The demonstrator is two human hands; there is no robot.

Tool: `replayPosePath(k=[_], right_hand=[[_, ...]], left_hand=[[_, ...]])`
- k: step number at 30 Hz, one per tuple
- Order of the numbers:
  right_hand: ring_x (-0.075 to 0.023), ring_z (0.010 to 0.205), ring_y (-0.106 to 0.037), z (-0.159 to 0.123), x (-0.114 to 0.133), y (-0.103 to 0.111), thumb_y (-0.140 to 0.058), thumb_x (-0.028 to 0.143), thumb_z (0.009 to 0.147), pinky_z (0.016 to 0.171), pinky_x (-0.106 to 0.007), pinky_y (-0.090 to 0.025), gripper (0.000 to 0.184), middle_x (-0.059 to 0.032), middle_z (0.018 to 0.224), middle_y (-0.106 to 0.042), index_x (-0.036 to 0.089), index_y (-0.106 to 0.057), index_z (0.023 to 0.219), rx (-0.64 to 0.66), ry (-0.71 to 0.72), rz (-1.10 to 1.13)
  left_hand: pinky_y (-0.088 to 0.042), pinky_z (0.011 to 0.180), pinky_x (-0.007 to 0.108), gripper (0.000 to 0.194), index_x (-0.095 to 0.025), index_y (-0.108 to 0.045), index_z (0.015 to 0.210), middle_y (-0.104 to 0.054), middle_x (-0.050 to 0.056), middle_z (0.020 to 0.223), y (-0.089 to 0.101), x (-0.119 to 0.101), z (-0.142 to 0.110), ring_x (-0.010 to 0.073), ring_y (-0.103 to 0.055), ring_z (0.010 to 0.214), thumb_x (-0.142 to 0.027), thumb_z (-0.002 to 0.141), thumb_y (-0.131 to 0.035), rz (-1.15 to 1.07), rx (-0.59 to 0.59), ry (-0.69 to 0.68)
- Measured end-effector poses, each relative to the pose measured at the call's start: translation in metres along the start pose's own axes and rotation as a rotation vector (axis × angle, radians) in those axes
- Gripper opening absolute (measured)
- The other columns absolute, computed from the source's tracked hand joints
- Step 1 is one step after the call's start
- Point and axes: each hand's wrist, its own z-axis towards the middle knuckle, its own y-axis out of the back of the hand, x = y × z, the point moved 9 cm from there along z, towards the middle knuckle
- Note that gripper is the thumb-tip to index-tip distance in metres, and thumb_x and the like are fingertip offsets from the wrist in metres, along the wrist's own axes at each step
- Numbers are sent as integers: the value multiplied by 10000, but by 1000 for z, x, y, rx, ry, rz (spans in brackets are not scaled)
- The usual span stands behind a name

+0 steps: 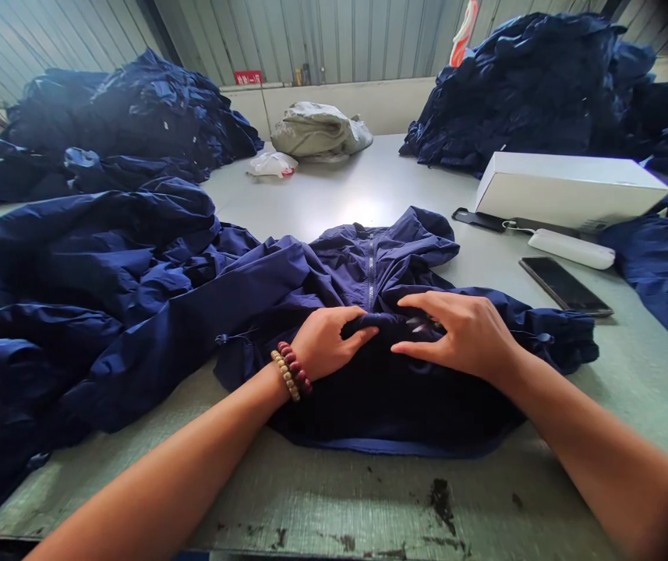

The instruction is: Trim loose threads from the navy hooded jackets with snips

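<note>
My left hand (329,343) and right hand (456,335) are both curled closed, gripping a fold across the middle of the navy jacket (392,397). The jacket lies on the bench (369,187) right in front of me, its long axis running straight away from me, with the collar (369,234) and zipper (371,269) at the far end and the hem (397,446) nearest me. Its sleeves (152,335) spread out sideways, while a phone (564,286) and a white box (570,191) sit on the bench beyond my right hand.
</note>
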Motion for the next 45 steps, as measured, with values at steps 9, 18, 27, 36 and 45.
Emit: replayPosePath(k=[9, 18, 27, 36, 45], right_hand=[[-214, 802, -698, 0, 4, -23, -712, 383, 1016, 687, -325, -420, 204, -51, 943, -769, 206, -792, 1078, 155, -16, -43], [-174, 722, -564, -1, -30, -48, -672, 513, 988, 672, -312, -416, 366, -7, 788, -692, 182, -786, 881, 341, -345, 524], [-143, 575, -326, -3, -59, -25, -474, 822, 966, 571, -312, -308, 675, 39, 633, -365, 219, -733, 808, 138, -425, 989], [-202, 767, -645, -5, -40, -46, -739, 652, 914, 730, -324, -489, 465, -36, 860, -763, 190, -791, 901, 420, -350, 544], [-421, 1157, -749, -18, -121, -20, -487, 542, 1082, 939, -493, -539, 493, -262, 1222, -779, 137, -673, 1293, 271, -726, -288]], left_hand=[[-498, 734, 268, 338, -164, -776, 954, -765, -9, 859, -2, 8, 1, 143, -655, 756, -449, 1046, -620, -200, 81, 106], [-537, 1123, 409, 526, -170, -688, 1357, -781, 108, 1329, -5, 0, -1, 280, -741, 1217, -493, 953, -782, -18, -11, -6], [-552, 943, 391, 483, -195, -779, 934, -756, 87, 1035, 20, -25, -8, 225, -699, 976, -619, 1048, -577, -311, -58, -237], [-466, 599, 231, 305, -221, -798, 839, -739, -24, 726, -13, -93, -45, 116, -663, 637, -496, 967, -767, -286, 588, -36], [-454, 1230, 575, 516, -190, -688, 1459, -630, 195, 1564, 60, 7, -76, 395, -591, 1449, -428, 1002, -714, 454, 79, 209]])
